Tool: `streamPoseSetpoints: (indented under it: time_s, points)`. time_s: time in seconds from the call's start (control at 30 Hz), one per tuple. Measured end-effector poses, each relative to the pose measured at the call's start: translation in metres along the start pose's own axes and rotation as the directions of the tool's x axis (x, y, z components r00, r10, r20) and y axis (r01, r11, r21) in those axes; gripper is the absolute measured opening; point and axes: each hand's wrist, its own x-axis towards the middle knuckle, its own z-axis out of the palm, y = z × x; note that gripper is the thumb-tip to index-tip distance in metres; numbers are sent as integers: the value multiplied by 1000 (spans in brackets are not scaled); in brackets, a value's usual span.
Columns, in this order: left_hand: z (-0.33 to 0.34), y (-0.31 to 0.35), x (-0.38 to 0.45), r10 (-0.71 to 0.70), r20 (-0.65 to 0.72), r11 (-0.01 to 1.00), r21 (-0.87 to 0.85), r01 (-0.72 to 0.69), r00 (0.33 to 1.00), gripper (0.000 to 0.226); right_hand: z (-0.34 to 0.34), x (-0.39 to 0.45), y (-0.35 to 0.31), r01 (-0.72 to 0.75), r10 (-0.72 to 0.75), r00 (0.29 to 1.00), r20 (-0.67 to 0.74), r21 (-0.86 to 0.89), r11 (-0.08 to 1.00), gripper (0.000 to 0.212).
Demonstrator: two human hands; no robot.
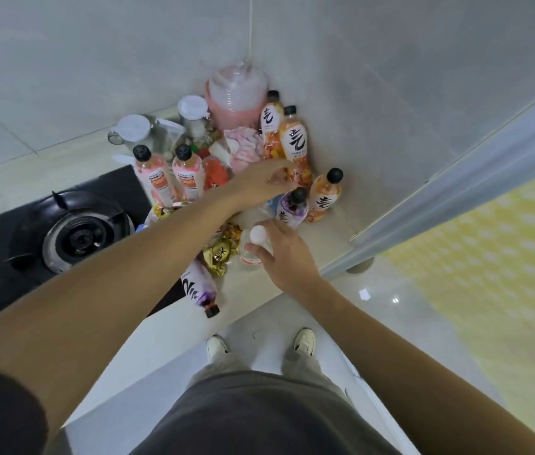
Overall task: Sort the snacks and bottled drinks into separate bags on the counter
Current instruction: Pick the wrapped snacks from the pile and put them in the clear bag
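On the counter (322,238), left to right, I counted one gas burner (79,234) at the left edge, two pink bottles (156,178) standing beside it, one purple bottle (199,287) lying at the front edge, and a heap of snack packets (223,247) in the middle. My left hand (259,182) reached over the heap, fingers curled down onto the packets near the back corner; whether they pinched one I could not tell. My right hand (284,254) gripped one clear white-capped bottle (256,244). One upright purple bottle (292,208) stood just behind it, and three orange bottles (294,139) stood along the right wall.
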Motion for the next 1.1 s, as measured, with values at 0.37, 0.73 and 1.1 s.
streamPoseSetpoints:
  time_s: [0.37,0.73,1.1]
  points:
    - [42,0,29,-6,43,977,214,-3,999,47,-59,-16,78,-25,26,999,-20,66,998,39]
    - [56,10,22,-99,-121,991,81,109,988,33,-103,14,127,-191,185,979,-90,-58,980,31]
    - [58,3,10,-35,-169,993,106,54,985,42,-105,18,117,-157,137,982,-126,-165,974,31]
